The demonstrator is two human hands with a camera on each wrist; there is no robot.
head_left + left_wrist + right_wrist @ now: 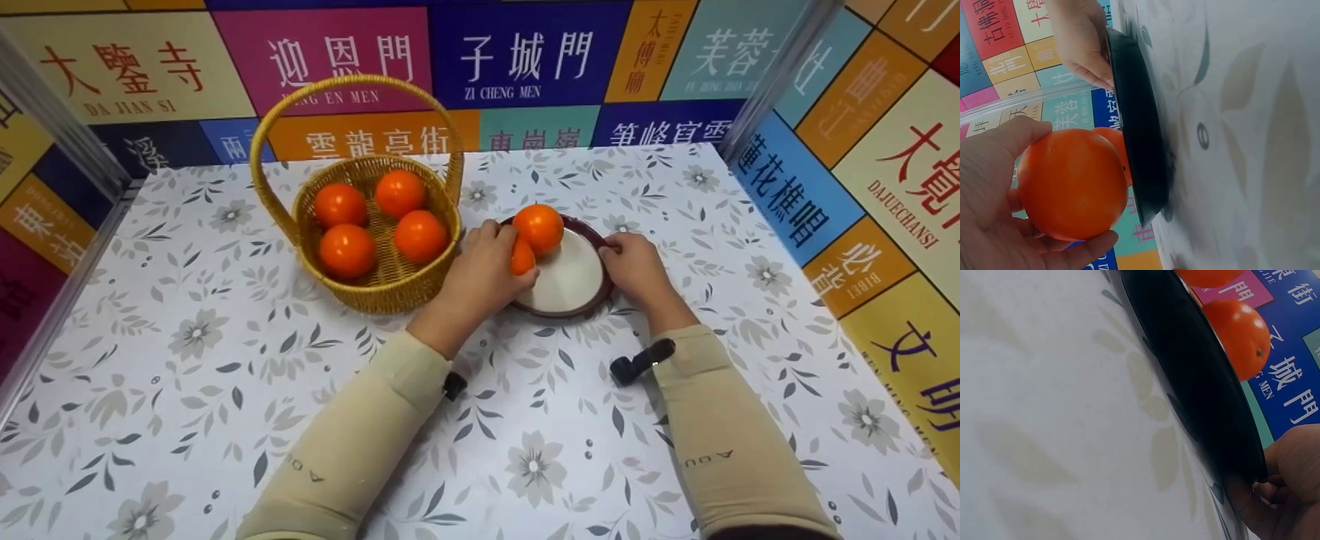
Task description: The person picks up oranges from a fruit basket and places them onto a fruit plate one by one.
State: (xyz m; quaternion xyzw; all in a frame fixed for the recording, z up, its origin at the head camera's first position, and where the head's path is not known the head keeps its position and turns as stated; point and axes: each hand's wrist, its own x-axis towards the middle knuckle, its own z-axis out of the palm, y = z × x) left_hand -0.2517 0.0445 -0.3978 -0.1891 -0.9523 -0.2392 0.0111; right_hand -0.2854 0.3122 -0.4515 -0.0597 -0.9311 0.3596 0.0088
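My left hand point(484, 264) grips an orange point(523, 256) over the left side of a round plate point(576, 281) with a dark brown rim and cream middle. In the left wrist view, fingers and thumb curve around that orange point(1072, 185), close beside the plate's dark outer side point(1139, 129). A second orange point(540, 229) lies on the plate toward the back; its small stem mark shows in the right wrist view. At the plate's right edge, my right hand point(636, 264) pinches the rim between thumb and fingers point(1252, 506).
Left of the plate stands a yellow woven basket point(397, 298) with a tall arched handle point(259, 161), holding several oranges point(347, 251). A flower-patterned cloth point(532, 465) covers the table. Colourful lettered panels point(525, 56) rise along the back and sides.
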